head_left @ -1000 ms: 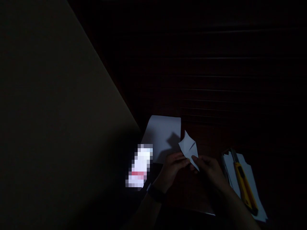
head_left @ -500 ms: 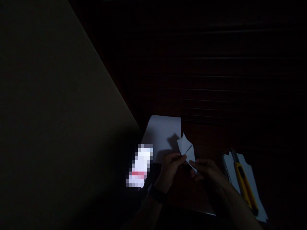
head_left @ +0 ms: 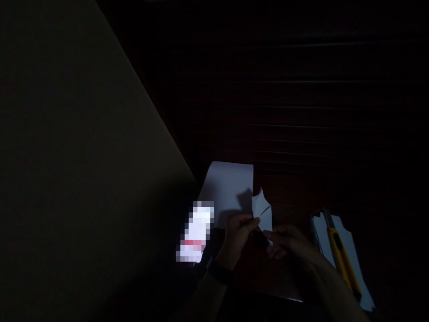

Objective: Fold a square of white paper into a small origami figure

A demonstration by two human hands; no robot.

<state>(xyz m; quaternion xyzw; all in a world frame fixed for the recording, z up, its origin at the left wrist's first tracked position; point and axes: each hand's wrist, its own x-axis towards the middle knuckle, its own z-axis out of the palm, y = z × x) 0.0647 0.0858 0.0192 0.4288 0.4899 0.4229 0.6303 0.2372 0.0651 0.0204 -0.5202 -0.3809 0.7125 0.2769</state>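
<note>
The scene is very dark. My left hand (head_left: 238,235) and my right hand (head_left: 288,243) both pinch a small folded piece of white paper (head_left: 262,210), which stands up between them with pointed flaps. The left fingers grip its left lower edge and the right fingers grip its lower right corner. A dark band sits on my left wrist (head_left: 219,270).
A white sheet of paper (head_left: 228,188) lies on the dark wooden table (head_left: 301,134) behind the hands. A yellow utility knife (head_left: 342,255) rests on cut white paper (head_left: 355,268) at the right. A bright blurred object (head_left: 196,232) lies left of my hand. A large tan surface (head_left: 73,156) fills the left.
The folded paper has shrunk a little in outline and turned slightly as my fingers closed in on its lower part. My hands have shifted only a little.
</note>
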